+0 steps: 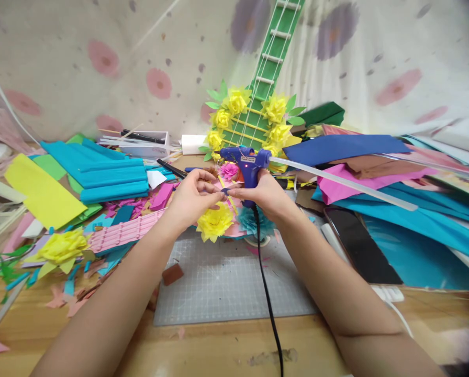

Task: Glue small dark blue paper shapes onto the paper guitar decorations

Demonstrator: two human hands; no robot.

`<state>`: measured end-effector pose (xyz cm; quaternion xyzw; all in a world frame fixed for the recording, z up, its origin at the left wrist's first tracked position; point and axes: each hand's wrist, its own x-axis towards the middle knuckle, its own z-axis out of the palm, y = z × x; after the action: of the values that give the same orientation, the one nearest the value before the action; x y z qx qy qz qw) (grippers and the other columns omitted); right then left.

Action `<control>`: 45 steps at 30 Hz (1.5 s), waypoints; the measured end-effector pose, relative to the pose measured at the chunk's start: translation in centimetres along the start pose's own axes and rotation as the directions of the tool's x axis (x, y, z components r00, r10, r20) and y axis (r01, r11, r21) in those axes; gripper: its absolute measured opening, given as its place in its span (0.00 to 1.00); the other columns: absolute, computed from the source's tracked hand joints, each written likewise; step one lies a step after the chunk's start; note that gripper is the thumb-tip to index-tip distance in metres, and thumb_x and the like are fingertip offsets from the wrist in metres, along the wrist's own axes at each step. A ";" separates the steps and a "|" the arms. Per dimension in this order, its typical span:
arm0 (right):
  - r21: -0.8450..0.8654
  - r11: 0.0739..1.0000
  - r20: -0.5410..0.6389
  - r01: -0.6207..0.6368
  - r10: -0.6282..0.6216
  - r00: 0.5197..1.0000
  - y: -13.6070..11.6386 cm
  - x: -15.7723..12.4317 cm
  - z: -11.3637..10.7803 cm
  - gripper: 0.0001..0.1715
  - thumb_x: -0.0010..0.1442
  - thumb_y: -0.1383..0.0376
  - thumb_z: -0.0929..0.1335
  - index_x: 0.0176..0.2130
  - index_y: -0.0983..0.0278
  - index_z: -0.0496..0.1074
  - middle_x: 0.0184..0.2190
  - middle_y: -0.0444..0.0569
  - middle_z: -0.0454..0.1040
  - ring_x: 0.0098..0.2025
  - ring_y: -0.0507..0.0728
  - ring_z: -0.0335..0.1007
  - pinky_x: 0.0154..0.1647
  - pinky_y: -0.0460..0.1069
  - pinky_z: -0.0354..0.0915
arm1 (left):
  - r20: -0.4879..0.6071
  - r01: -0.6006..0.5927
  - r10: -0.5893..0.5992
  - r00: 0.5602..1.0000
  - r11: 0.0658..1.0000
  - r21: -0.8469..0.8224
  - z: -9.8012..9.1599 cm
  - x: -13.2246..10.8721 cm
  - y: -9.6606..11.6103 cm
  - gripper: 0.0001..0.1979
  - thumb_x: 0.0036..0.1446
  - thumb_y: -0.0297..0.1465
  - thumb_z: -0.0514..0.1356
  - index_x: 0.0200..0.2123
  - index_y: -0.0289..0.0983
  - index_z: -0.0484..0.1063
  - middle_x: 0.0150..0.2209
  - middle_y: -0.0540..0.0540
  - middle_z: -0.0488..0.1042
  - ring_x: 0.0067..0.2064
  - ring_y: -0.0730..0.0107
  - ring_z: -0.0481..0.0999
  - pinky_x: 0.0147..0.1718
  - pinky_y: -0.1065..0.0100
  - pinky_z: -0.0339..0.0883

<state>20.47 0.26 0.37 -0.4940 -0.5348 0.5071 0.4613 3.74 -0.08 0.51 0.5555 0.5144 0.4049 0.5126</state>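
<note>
My right hand [271, 196] is wrapped round a blue hot glue gun [250, 172], whose nozzle points left and whose small red light is lit. A long translucent glue stick [344, 183] sticks out of its back. My left hand [195, 198] is closed, its thumb and fingers pinching a small dark blue piece [225, 192]; my right thumb tip is at the piece too. Below and behind the hands lies a pink paper guitar with a long neck [120, 233]. A yellow paper flower [214, 222], a teal paper flower [256, 220] and a pink paper flower [230, 171] sit around its body.
A green paper guitar [274, 68] edged with yellow flowers leans on the patterned curtain. Under the work is a grey cutting mat [234, 283], crossed by the glue gun's black cord [264, 272]. Blue crepe paper [112, 173] lies left, a phone [362, 246] right.
</note>
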 end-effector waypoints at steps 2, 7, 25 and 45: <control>0.034 0.999 -0.015 0.033 -0.032 0.999 -0.2 0.1 -0.7 0.35 0.36 0.62 0.78 0.43 0.61 0.65 0.37 0.48 0.76 0.40 0.58 0.75 0.42 0.54 0.71 | -0.017 0.036 -0.036 0.999 0.999 -0.017 -0.4 0.0 0.5 0.21 0.43 0.26 0.69 0.36 0.39 0.60 0.25 0.55 0.73 0.35 0.64 0.80 0.32 0.65 0.75; -0.001 0.992 -0.193 0.126 -0.124 0.973 -1.4 0.6 -3.2 0.28 0.34 0.60 0.79 0.33 0.61 0.66 0.27 0.44 0.71 0.32 0.56 0.72 0.34 0.52 0.69 | -0.153 0.032 -0.032 0.988 0.999 -0.002 -3.2 0.4 1.8 0.19 0.45 0.23 0.67 0.36 0.38 0.61 0.26 0.53 0.75 0.34 0.64 0.81 0.34 0.63 0.75; -0.038 0.989 -0.347 0.143 -0.147 0.926 -1.9 0.9 -5.9 0.27 0.32 0.62 0.80 0.30 0.61 0.67 0.25 0.42 0.71 0.25 0.52 0.68 0.26 0.50 0.68 | -0.106 0.170 -0.141 0.984 0.922 0.348 -8.7 0.2 2.7 0.16 0.44 0.27 0.66 0.38 0.37 0.69 0.24 0.51 0.75 0.23 0.72 0.73 0.22 0.71 0.63; -0.089 0.995 -0.304 0.045 -0.070 0.950 -2.0 0.5 -5.9 0.26 0.31 0.62 0.80 0.31 0.63 0.70 0.28 0.46 0.75 0.30 0.56 0.73 0.30 0.51 0.71 | -0.133 0.200 -0.154 0.979 0.851 0.486 -8.4 0.3 2.9 0.17 0.38 0.32 0.64 0.36 0.39 0.69 0.24 0.50 0.75 0.22 0.70 0.71 0.20 0.70 0.60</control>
<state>26.14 1.32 2.75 -0.5693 -0.4907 0.3886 0.5329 -4.02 1.62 4.60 0.6002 0.6727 0.2343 0.3639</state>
